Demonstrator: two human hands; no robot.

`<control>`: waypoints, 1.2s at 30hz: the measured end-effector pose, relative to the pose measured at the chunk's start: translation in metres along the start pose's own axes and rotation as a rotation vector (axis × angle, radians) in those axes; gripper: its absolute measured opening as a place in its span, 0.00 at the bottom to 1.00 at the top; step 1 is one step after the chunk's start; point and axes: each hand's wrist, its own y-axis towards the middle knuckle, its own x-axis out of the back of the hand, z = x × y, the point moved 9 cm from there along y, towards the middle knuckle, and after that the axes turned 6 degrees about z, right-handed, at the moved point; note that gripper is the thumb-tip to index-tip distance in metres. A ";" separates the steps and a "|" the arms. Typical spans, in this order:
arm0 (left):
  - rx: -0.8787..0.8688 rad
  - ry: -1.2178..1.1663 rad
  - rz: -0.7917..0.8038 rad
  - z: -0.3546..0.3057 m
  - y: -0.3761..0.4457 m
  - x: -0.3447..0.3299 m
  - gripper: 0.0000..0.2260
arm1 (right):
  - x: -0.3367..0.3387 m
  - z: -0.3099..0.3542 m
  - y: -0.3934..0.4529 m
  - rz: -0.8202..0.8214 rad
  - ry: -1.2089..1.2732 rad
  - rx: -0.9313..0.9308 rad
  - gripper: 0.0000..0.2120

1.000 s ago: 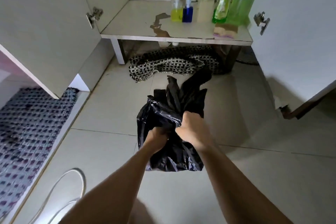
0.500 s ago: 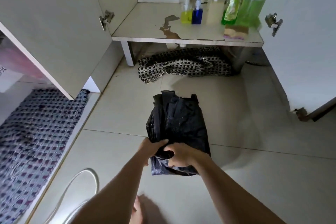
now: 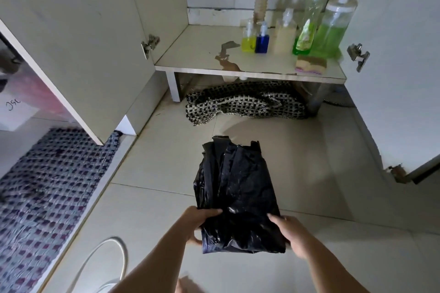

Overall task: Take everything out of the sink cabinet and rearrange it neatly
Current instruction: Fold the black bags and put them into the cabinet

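The black plastic bag (image 3: 235, 195) is pinned flat on the floor tiles (image 3: 166, 169) before the open cabinet, its near corners clamped by left hand (image 3: 198, 221) and right hand (image 3: 291, 233), seemingly to keep the fold tidy.

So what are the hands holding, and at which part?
Both hands, left and right, grip the flattened black plastic bag at its near end corners.
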 end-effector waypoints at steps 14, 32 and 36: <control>-0.054 -0.259 0.243 -0.032 -0.010 -0.025 0.18 | -0.010 0.066 -0.035 0.325 0.274 0.095 0.14; -0.355 -0.110 0.433 -0.235 -0.040 0.025 0.23 | 0.021 0.279 -0.039 0.246 0.009 0.446 0.13; -0.308 0.125 0.451 -0.257 -0.030 0.048 0.20 | 0.015 0.319 -0.033 0.133 -0.068 0.545 0.13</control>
